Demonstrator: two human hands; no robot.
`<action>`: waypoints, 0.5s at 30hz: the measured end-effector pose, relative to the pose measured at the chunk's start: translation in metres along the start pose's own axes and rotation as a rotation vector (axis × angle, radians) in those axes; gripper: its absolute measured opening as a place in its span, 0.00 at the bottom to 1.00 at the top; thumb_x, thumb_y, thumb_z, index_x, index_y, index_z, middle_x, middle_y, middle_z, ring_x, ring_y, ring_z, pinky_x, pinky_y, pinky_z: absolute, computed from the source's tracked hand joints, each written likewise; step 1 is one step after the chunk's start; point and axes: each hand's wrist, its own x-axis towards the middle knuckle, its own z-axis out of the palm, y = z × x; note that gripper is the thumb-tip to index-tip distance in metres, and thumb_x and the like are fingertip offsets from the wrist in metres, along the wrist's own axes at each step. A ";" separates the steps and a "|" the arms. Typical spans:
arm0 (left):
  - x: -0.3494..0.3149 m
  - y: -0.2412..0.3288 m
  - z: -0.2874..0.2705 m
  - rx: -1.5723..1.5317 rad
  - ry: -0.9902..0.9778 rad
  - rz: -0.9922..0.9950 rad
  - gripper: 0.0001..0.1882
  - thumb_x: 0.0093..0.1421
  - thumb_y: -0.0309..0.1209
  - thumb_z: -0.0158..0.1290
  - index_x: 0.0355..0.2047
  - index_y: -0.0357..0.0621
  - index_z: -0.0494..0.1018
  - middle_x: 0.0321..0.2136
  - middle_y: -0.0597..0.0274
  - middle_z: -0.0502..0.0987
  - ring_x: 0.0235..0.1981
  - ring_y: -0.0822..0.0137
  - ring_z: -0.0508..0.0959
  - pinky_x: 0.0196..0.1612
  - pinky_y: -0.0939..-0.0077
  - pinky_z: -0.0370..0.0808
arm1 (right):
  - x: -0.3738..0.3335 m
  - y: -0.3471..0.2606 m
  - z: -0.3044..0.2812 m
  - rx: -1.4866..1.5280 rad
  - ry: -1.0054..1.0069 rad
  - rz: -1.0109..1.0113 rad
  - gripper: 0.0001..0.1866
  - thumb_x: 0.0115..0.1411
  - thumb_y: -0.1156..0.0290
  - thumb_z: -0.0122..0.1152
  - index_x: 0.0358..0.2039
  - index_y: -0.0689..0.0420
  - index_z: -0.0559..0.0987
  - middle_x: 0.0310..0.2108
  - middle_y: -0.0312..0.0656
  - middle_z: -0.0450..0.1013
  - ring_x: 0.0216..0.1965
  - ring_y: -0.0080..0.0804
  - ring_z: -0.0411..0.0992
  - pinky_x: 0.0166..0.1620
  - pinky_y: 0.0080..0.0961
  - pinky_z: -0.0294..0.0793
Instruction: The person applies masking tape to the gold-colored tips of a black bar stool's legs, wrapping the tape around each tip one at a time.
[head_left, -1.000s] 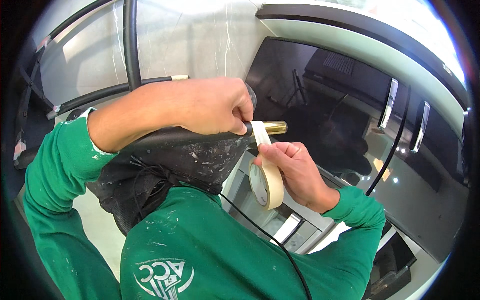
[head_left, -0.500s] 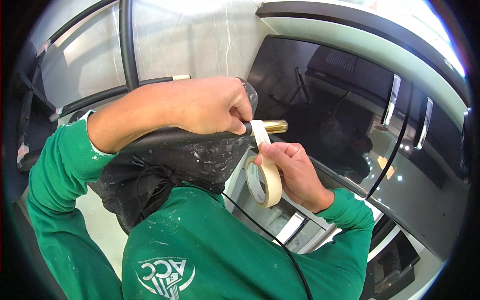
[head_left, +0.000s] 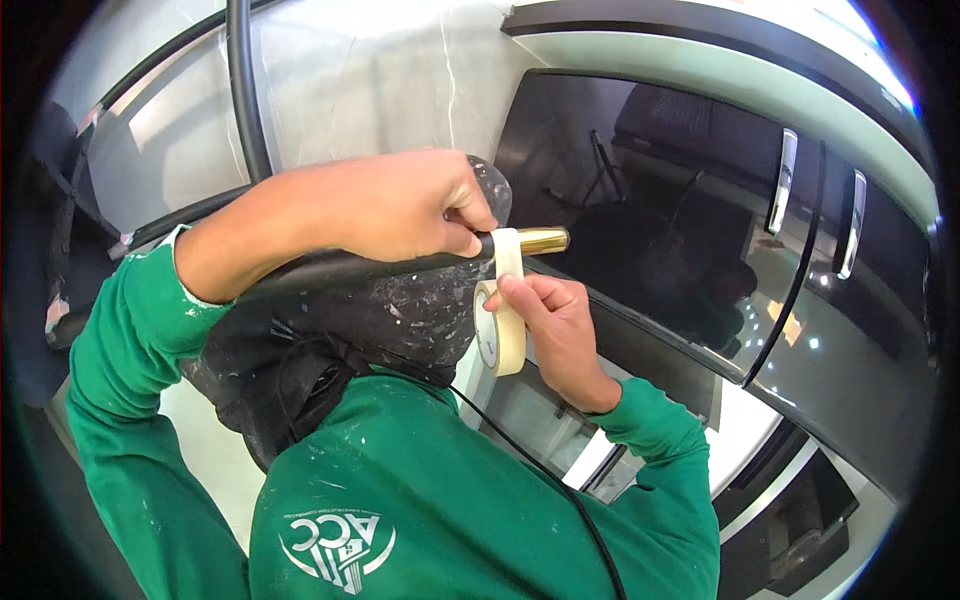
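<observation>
Across my lap lies a black padded leg or tube point(head_left: 400, 268) that ends in a shiny gold tip point(head_left: 545, 240). My left hand point(head_left: 425, 205) is closed round it, thumb and fingers just behind the tip. A strip of cream masking tape point(head_left: 508, 252) goes over the tube beside the gold part and runs down to its roll. My right hand point(head_left: 552, 325) pinches the masking tape roll point(head_left: 510, 340) between thumb and fingers, a little below the tube. The tube's other end is hidden behind my left forearm.
Ahead on the right stand glossy black cabinet doors point(head_left: 640, 190) with silver handles point(head_left: 783, 182). At the upper left are more black tubes of a frame point(head_left: 246, 95) before a pale marbled wall point(head_left: 360, 75). A thin black cable point(head_left: 520, 452) crosses my green sweatshirt.
My right hand and the roll have moved up and left, closer to the tube. The tape strip between roll and tube is shorter. My left hand keeps its hold.
</observation>
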 end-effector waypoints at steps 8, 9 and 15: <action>-0.003 0.002 -0.001 -0.035 -0.033 -0.035 0.18 0.67 0.25 0.59 0.55 0.30 0.78 0.39 0.47 0.87 0.37 0.72 0.81 0.47 0.70 0.77 | 0.006 0.017 0.010 -0.003 0.049 -0.103 0.18 0.74 0.61 0.63 0.33 0.62 0.88 0.22 0.27 0.75 0.24 0.10 0.63 0.27 0.17 0.59; -0.002 0.003 -0.001 -0.036 -0.029 -0.034 0.18 0.68 0.25 0.59 0.55 0.29 0.78 0.39 0.47 0.87 0.38 0.72 0.81 0.47 0.70 0.77 | 0.008 0.020 0.010 -0.011 0.051 -0.124 0.18 0.74 0.61 0.63 0.34 0.63 0.88 0.22 0.27 0.74 0.24 0.10 0.63 0.27 0.17 0.60; -0.002 0.010 -0.004 -0.028 -0.043 -0.018 0.20 0.69 0.26 0.58 0.59 0.30 0.77 0.41 0.49 0.87 0.39 0.71 0.81 0.48 0.69 0.77 | 0.022 0.038 0.007 -0.007 0.039 -0.258 0.16 0.73 0.62 0.63 0.36 0.63 0.87 0.27 0.29 0.75 0.27 0.13 0.66 0.30 0.18 0.64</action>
